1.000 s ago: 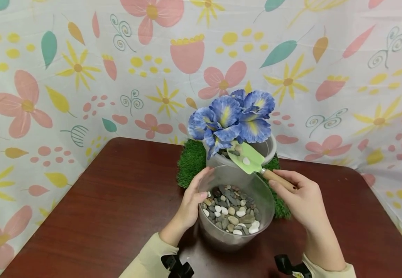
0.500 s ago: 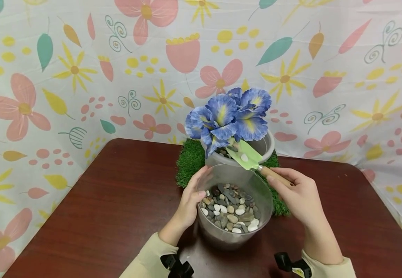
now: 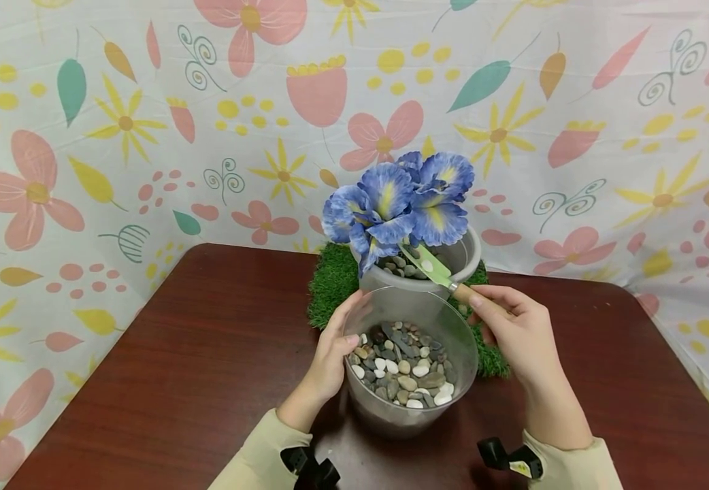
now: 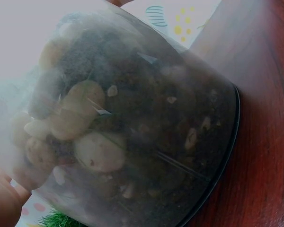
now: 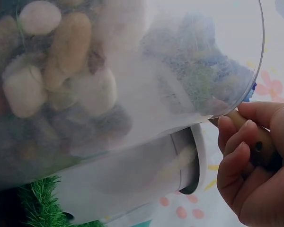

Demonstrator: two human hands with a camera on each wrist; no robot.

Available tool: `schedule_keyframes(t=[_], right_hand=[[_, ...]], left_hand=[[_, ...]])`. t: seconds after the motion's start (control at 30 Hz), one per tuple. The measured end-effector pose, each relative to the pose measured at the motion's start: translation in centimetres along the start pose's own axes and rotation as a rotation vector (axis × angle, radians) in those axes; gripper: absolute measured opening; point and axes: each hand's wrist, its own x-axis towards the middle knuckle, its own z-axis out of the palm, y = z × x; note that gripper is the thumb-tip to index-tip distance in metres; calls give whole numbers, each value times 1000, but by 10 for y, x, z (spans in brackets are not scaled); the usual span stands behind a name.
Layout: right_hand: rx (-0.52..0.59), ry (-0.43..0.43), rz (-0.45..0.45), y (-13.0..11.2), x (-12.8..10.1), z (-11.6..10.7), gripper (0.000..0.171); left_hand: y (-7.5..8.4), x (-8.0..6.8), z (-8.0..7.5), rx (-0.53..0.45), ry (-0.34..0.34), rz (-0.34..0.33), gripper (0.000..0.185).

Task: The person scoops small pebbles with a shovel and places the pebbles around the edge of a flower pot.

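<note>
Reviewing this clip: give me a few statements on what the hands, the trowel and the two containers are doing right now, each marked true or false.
1. The right hand grips the wooden handle of a green trowel. True.
2. The trowel blade is over the near clear container of pebbles. False: it is over the grey flower pot behind it.
3. The left hand rests on the bare table. False: it holds the side of the clear container.
4. A white pebble lies on the trowel blade. True.
5. The flower pot stands on a patch of green turf. True.
6. The flowers in the pot are red. False: they are blue with yellow.
</note>
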Motion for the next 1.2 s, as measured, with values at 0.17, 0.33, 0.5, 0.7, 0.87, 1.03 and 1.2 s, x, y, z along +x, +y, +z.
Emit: schedule_keyframes(t=[0.17,0.33,0.5,0.7,0.87,1.03,1.2], right_hand=[[52,-8,-3,1,1,0,31],[87,-15,-13,1,1,1,30],[104,-18,-12,2,2,0,30],[136,-13,35,1,2,0,30],[146,-17,51,1,2,1,29],[162,-24,60,1,2,1,27],[186,-52,68,1,2,0,27]], left_hand=[[0,0,0,-4,-5,-6,60],[0,-1,0,-9,-7,-5,60],[-1,-1,-1,-15,-7,-3,60],[-1,-1,-1,-11,-7,-7,60],[0,-1,0,-3,-6,-3,60],[0,-1,0,-11,-4,6,60],[-1,0,0,-14,0,6,60]])
